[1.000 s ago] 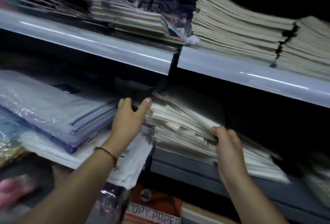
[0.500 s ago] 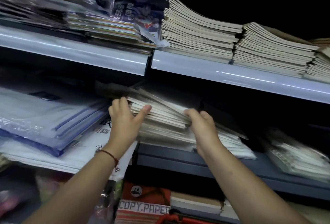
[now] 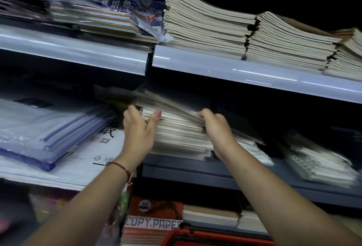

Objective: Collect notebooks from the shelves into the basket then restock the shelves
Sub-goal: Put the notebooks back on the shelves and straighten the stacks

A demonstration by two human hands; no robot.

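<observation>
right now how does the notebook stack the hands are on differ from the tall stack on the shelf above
The lower stack sits in shadow, its top covers lifted and fanned; the upper stack is lit and lies closed. The left hand and right hand grip the lower stack; nothing touches the upper stack. Both are thin, pale-edged notebooks lying flat.

Single head view, close to shelves (image 3: pixel 254 73), facing forward, slightly down over forearms.

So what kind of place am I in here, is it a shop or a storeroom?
Most likely a stationery shop aisle. Retail shelving carries stacked notebooks, a box marked COPY PAPER sits below, and a red basket waits at the bottom edge.
</observation>
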